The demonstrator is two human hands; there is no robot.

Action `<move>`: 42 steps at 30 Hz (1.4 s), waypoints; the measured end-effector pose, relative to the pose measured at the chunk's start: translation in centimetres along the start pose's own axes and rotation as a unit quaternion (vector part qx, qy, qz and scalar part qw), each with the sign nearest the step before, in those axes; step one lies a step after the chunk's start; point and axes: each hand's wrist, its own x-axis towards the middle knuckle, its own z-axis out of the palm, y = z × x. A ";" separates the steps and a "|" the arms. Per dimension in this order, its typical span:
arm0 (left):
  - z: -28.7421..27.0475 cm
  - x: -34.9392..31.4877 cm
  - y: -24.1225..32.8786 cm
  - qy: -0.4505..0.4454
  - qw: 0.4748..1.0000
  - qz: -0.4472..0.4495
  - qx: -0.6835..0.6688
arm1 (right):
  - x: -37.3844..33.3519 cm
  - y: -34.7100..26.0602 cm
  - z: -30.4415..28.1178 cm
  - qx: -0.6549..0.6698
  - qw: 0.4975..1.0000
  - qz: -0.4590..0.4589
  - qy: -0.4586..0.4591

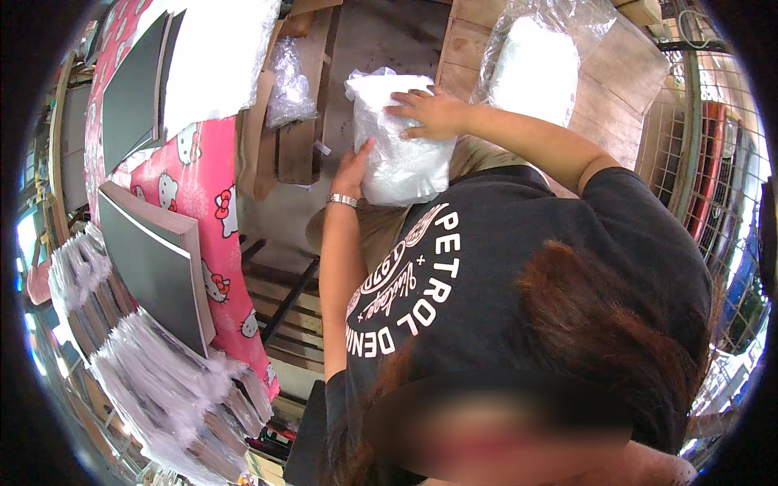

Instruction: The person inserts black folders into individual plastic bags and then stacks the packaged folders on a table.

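Observation:
A white bundle in clear plastic wrapping (401, 166) rests against my lap. My left hand (350, 176), with a metal watch on its wrist, grips the bundle's left side, the thumb lying along its edge; the fingers behind are partly hidden. Across the upper right part of the bundle lies my right hand (431, 113), flat with its fingers spread on the plastic. What is inside the wrapping cannot be made out beyond its white colour.
On the left stands a table with a pink patterned cloth (217, 166), bearing dark flat boards (154, 259) and a white plastic-covered stack (219, 57). Plastic-bagged stacks (154, 364) lie nearer. Another white wrapped bundle (535, 65) sits on cardboard; crumpled plastic (290, 85) lies beyond the table.

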 end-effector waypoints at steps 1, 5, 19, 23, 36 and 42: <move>0.1 -0.1 0.3 -0.015 0.999 0.038 0.014 | -0.2 -0.3 -1.3 -0.007 0.997 -0.006 0.071; 1.5 -4.8 3.9 -0.024 0.984 0.173 0.037 | 0.1 -2.1 -5.3 0.053 0.969 -0.092 0.224; -3.1 -10.4 7.0 0.092 0.912 0.376 -0.133 | 1.3 -1.5 -6.2 0.749 0.646 -0.067 -0.131; -0.5 -8.4 6.1 0.047 0.910 0.370 -0.180 | 1.0 2.0 -6.6 0.864 0.495 0.013 0.089; 5.1 -2.6 5.7 -0.004 0.920 0.353 -0.170 | -0.4 8.2 -4.0 0.625 0.718 0.133 0.278; 5.1 -3.6 7.8 0.018 0.926 0.360 -0.116 | -6.2 16.6 -3.2 0.165 0.799 0.391 0.427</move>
